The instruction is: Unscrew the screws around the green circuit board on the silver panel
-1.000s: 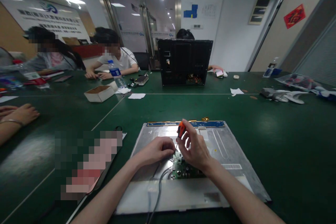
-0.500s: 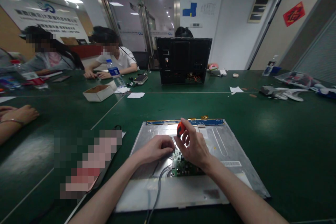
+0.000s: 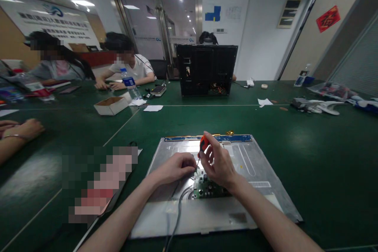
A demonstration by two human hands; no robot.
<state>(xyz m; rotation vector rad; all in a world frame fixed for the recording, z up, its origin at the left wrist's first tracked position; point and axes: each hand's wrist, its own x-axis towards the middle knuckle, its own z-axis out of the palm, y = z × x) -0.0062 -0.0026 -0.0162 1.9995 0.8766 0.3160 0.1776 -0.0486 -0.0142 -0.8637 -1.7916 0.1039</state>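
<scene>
We're reading what looks like 福 on the red sign (image 3: 328, 19), way right of the black casing (image 3: 206, 69). Left of it, we're finding the wall sign (image 3: 54, 25) too blurry, and on our side, the barcode sticker (image 3: 260, 184) on the metal panel (image 3: 267, 167) is beating us.

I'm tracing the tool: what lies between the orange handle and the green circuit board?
In the head view, a thin shaft runs from the orange handle down toward the green circuit board.
</scene>
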